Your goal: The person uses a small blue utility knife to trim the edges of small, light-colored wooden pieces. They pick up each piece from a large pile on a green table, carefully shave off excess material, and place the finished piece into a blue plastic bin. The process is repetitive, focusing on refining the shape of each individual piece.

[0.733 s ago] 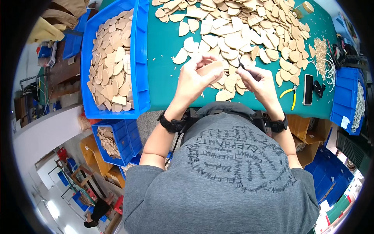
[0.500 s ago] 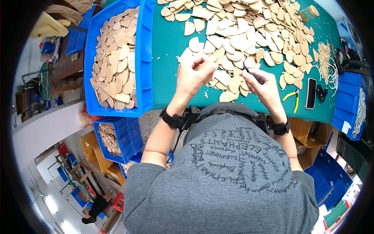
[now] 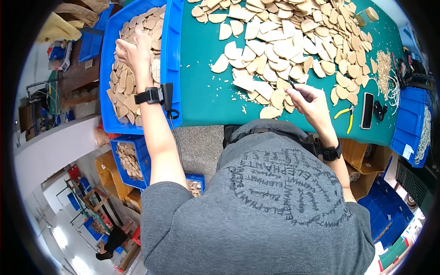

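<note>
My left hand (image 3: 135, 51) is over the blue bin (image 3: 172, 68), its fingers apart above the heap of flat, tan rounded pieces (image 3: 123, 87) inside. I see no piece between those fingers. Over the green table my right hand (image 3: 310, 101) is closed around a thin dark tool (image 3: 291, 82); its kind is mostly hidden by the fingers. Just beyond that hand spreads a large pile of similar flat pieces (image 3: 279, 48), many half-round, wood-like in colour. Small pale chips (image 3: 244, 109) are scattered on the tabletop.
Yellow-handled pliers (image 3: 350, 120) and a phone (image 3: 367, 111) lie right of my right hand. A clear jar (image 3: 366, 17) rests at the far right, near a heap of shavings (image 3: 383, 64). Another blue bin (image 3: 408, 123) stands at the right edge. A person (image 3: 114, 240) is in the left background.
My left hand has moved left from the pile to above the blue bin, and its fingers have spread. The right hand stays almost in place with the dark tool.
</note>
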A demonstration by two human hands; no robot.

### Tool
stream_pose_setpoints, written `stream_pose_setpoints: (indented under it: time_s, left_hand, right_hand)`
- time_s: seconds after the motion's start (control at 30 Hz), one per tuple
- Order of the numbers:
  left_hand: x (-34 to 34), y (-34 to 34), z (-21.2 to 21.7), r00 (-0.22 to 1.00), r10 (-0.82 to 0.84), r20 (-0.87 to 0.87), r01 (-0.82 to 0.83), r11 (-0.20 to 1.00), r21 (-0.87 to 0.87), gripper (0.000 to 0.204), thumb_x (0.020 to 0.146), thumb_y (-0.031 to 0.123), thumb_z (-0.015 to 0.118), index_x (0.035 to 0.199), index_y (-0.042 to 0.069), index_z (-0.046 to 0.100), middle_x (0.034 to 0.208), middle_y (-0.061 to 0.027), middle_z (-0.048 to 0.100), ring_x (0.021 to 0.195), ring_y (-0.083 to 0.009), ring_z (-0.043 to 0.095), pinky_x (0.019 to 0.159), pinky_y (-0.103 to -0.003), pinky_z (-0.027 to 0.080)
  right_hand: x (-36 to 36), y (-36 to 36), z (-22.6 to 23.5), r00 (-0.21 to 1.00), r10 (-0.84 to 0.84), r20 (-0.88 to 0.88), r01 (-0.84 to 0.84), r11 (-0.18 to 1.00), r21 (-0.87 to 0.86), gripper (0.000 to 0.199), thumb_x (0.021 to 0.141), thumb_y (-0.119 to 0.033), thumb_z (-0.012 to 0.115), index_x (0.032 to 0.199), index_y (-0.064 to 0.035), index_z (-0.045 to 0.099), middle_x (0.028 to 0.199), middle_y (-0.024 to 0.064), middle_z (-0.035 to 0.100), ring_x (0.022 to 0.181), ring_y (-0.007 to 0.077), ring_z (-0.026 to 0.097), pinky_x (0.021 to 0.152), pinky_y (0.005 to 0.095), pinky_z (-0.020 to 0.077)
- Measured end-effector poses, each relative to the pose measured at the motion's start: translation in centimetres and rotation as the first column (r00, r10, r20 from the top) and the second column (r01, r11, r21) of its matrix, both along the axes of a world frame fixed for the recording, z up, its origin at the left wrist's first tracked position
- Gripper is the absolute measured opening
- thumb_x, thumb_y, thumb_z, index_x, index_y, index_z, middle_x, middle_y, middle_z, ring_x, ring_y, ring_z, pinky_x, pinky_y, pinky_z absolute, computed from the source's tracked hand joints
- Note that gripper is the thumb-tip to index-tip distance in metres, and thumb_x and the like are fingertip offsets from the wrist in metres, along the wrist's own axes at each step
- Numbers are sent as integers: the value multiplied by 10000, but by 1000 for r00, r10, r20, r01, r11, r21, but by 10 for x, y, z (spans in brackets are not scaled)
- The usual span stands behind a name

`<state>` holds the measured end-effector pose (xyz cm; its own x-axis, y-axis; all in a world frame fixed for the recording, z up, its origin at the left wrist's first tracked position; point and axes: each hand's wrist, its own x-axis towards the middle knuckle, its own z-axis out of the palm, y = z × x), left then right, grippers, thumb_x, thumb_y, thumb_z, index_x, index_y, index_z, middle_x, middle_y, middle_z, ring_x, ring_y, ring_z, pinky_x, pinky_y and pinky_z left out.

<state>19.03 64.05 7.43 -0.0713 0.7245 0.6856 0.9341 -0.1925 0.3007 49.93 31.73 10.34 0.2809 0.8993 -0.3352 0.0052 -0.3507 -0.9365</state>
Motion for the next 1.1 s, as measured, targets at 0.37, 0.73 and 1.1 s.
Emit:
stream_pose_setpoints:
  time_s: [0.37, 0.73, 1.1]
  left_hand:
    - [107, -153, -101, 370, -923, 108, 687, 194, -700, 422, 715, 137, 741, 1111, 86, 605, 1149, -104, 576, 1021, -272, 566, 876, -368, 468]
    - [130, -195, 24, 83, 377, 922, 996, -14, -84, 480, 858, 66, 647, 1246, -16, 375, 1108, -149, 585, 963, -226, 646, 731, -298, 606]
    - [138, -217, 61, 22, 323, 946, 995, 81, -51, 364, 852, 105, 681, 1154, -72, 579, 1065, -160, 638, 893, -195, 664, 720, -285, 600]
  right_hand:
    - [-1, 0, -11, 995, -31, 93, 34, 999, -37, 302, 839, -278, 711, 980, -11, 702, 594, -51, 536, 537, 14, 405, 478, 200, 312]
    - [-8, 6, 9, 1000, 16, 20, -17, 998, 60, 349, 859, -287, 691, 1099, -34, 677, 773, -24, 657, 642, 14, 503, 584, 185, 424]
    - [-8, 2, 19, 999, 23, 34, -26, 993, 116, 349, 864, -249, 694, 1127, -23, 659, 929, 36, 711, 735, 43, 600, 671, 193, 484]
